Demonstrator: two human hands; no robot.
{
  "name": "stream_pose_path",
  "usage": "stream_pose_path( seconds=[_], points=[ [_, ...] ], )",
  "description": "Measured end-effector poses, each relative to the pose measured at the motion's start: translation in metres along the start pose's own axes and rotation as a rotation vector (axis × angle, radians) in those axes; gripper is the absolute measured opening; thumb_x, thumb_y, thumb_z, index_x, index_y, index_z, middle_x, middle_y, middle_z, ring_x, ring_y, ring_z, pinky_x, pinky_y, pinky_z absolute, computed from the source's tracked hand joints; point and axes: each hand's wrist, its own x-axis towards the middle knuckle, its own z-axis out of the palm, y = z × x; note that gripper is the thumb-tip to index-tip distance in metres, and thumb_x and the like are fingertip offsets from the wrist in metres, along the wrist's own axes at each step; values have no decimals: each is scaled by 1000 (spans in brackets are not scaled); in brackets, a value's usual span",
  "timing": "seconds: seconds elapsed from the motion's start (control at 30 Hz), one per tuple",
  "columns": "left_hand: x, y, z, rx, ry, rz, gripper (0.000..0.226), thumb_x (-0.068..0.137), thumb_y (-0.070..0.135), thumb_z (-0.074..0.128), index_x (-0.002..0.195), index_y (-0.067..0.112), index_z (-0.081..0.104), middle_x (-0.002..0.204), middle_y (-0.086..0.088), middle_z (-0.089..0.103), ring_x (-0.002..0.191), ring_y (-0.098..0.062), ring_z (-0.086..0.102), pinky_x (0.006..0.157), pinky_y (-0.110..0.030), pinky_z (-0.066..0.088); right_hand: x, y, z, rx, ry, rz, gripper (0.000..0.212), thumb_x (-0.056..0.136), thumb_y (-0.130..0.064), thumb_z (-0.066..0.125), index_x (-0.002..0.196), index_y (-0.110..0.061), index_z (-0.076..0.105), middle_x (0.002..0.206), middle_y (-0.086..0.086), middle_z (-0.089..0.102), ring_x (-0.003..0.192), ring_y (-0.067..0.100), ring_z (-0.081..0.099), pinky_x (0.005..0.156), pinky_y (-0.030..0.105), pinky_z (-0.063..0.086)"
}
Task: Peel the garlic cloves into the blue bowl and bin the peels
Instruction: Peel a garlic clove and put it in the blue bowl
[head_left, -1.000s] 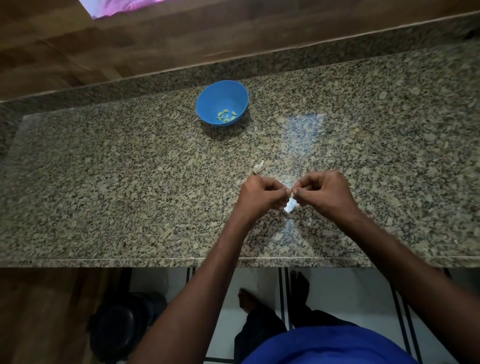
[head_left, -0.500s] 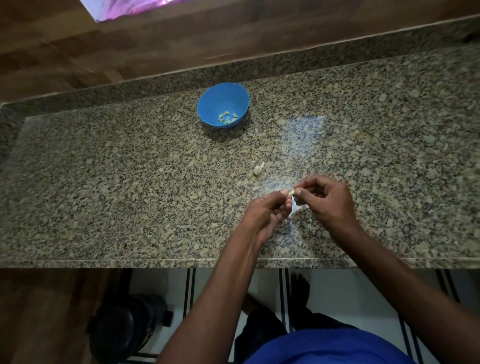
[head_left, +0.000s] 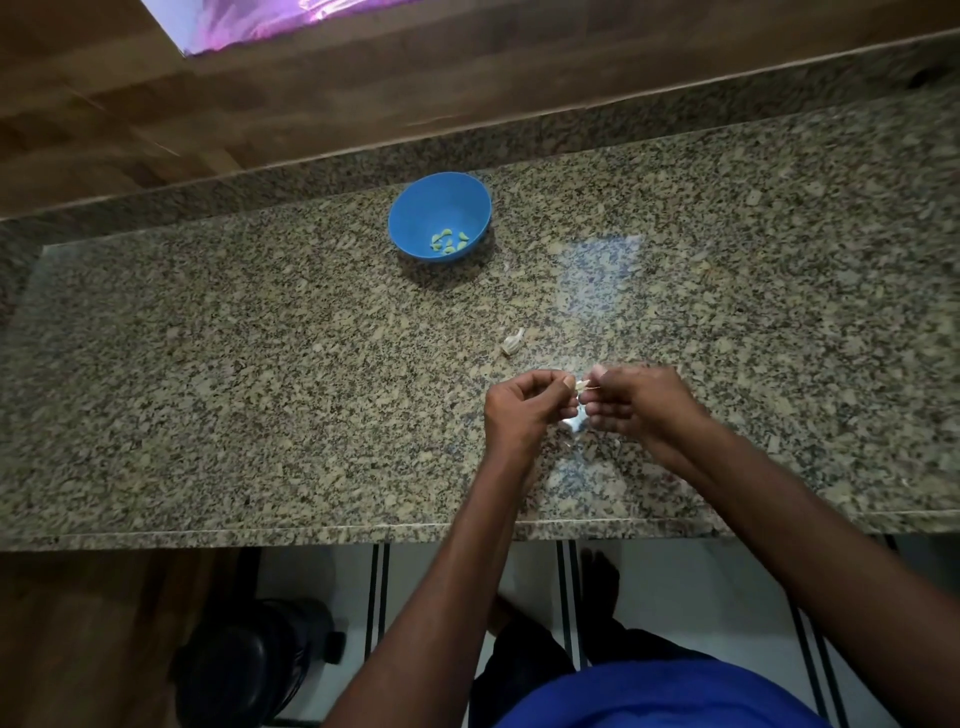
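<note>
A small pale garlic clove (head_left: 581, 385) is pinched between the fingertips of my left hand (head_left: 522, 410) and my right hand (head_left: 636, 402), a little above the granite counter (head_left: 260, 389). Both hands have curled fingers and meet over the counter's front middle. White peel scraps (head_left: 577, 423) lie on the counter just under the hands. Another piece of garlic or peel (head_left: 513, 342) lies on the counter just beyond my left hand. The blue bowl (head_left: 415, 208) stands farther back, holding several peeled cloves (head_left: 449, 241).
A black bin (head_left: 249, 665) stands on the floor below the counter's front edge, to the left of my legs. A wooden wall panel (head_left: 363, 93) runs behind the counter. White tiled floor shows under the counter edge.
My left hand's fingers have curled in more tightly and both hands shifted slightly while working the clove between the fingertips. The bowl and the loose piece have not moved.
</note>
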Motion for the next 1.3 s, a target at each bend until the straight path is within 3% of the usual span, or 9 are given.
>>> stream_pose_path(
  seconds=[0.07, 0.17, 0.23, 0.3, 0.43, 0.63, 0.77, 0.93, 1.3],
  points=[
    [1, -1, -3, 30, 5, 7, 16, 90, 8, 77, 101, -4, 74, 81, -8, 74, 67, -15, 67, 70, -30, 59, 8, 1, -6, -70, 52, 33, 24, 102, -16, 60, 98, 4, 72, 80, 15, 76, 67, 23, 71, 69, 36, 62],
    [4, -2, -7, 39, -2, 2, 15, 91, 10, 77, 99, -2, 74, 80, -7, 73, 67, -16, 66, 72, -32, 59, 15, 8, -15, -555, 144, -176, 14, 97, -14, 66, 100, -8, 79, 85, 4, 78, 69, 19, 72, 64, 32, 60],
    [6, -3, -8, 52, -8, 2, 17, 91, 10, 77, 99, -4, 74, 81, -8, 73, 68, -16, 66, 72, -32, 58, 13, 10, -15, -786, 162, -253, 19, 93, -8, 67, 97, -20, 81, 92, -5, 75, 55, 12, 60, 52, 23, 49],
    [7, -2, -8, 67, -16, 10, 17, 91, 9, 77, 100, -5, 73, 82, -10, 73, 69, -16, 67, 71, -31, 58, 11, 9, -12, -826, 152, -298, 23, 93, -7, 66, 98, -24, 81, 98, -7, 71, 49, 9, 52, 45, 19, 41],
    [5, 1, -9, 128, -58, 69, 13, 89, 10, 79, 96, 0, 75, 85, -12, 75, 74, -18, 70, 74, -34, 61, 9, 6, -10, -600, 51, -385, 7, 94, -19, 73, 95, -14, 78, 83, 1, 78, 71, 18, 74, 66, 33, 59],
    [3, 5, -9, 241, -56, 209, 11, 86, 12, 82, 94, 7, 76, 86, -11, 76, 78, -18, 72, 79, -42, 63, 9, -1, -8, -352, -48, -238, 14, 91, -8, 74, 100, 2, 72, 81, 15, 77, 66, 23, 72, 60, 30, 58],
    [4, 6, -9, 235, -59, 218, 9, 86, 11, 82, 93, 7, 77, 86, -10, 77, 79, -21, 73, 80, -43, 63, 8, -7, -7, -208, -76, -108, 10, 86, -2, 76, 95, 3, 72, 87, 17, 76, 68, 21, 69, 62, 32, 62],
    [4, 8, -10, 17, -83, 72, 10, 88, 1, 76, 96, -4, 75, 91, -18, 76, 80, -25, 73, 78, -34, 61, 12, -4, -7, -27, -105, -44, 18, 89, 1, 72, 101, 12, 65, 91, 19, 74, 74, 25, 73, 66, 30, 62],
    [6, 14, -6, -397, -113, -303, 8, 94, -3, 63, 102, -5, 67, 87, -12, 70, 74, -15, 67, 67, -20, 59, 11, -5, -9, -26, -178, -123, 14, 88, 0, 73, 100, 4, 67, 87, 13, 74, 74, 24, 72, 65, 34, 63]
  ],
)
